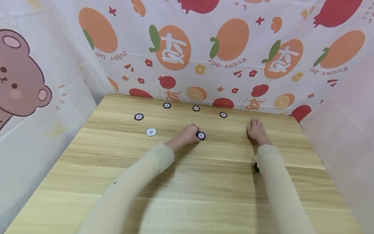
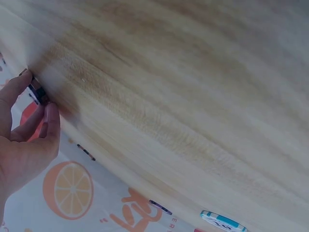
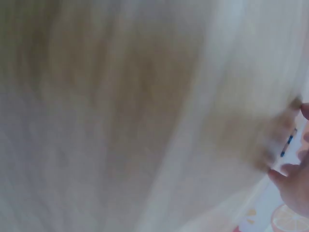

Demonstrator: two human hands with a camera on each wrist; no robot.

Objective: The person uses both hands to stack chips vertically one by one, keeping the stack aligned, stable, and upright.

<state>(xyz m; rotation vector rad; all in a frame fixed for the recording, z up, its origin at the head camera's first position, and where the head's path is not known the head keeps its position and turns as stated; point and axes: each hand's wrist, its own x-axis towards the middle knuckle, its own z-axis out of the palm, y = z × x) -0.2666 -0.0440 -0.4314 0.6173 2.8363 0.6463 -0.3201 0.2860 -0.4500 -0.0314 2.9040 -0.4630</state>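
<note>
Holding the dark chip (image 1: 201, 136) by its edge in the left hand (image 1: 190, 134), over the table (image 1: 204, 188); pinch lightly. Cannot tell the right hand's (image 1: 257, 130) grip near a second chip (image 3: 289, 142); avoid scraping.

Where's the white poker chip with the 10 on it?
In the head view, the white 10 poker chip lies toward the left of the wooden table, left of the left hand, just below and right of a dark-rimmed chip.
</note>
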